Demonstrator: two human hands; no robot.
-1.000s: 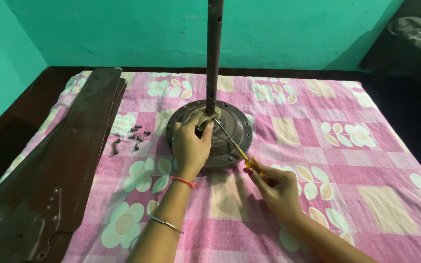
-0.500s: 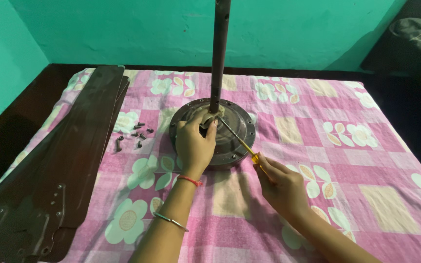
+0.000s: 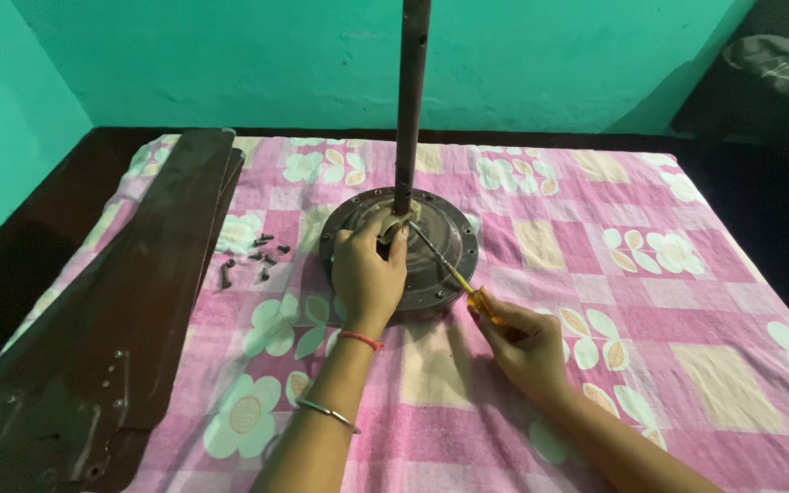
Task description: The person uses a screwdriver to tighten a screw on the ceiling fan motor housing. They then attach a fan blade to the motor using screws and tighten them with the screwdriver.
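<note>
A: What takes up most of the room?

B: A pink checked cloth (image 3: 705,365) with pale flowers, spread over a dark surface. Along its left edge lie long brown fan blades (image 3: 130,310), stacked flat.

A: And in the middle?

B: A round fan motor (image 3: 440,242) lying flat on the cloth, with a dark rod (image 3: 410,100) rising straight up from its centre.

A: Where are the hands?

B: The left hand (image 3: 369,274) rests on the near side of the motor, fingers curled against the base of the rod and pressed on the housing. The right hand (image 3: 527,342) is closed around the yellow handle of a screwdriver (image 3: 445,265), whose tip slants up to the motor's top beside the rod.

A: Anything smaller?

B: A scatter of dark screws (image 3: 256,256) on the cloth between blades and motor.
</note>
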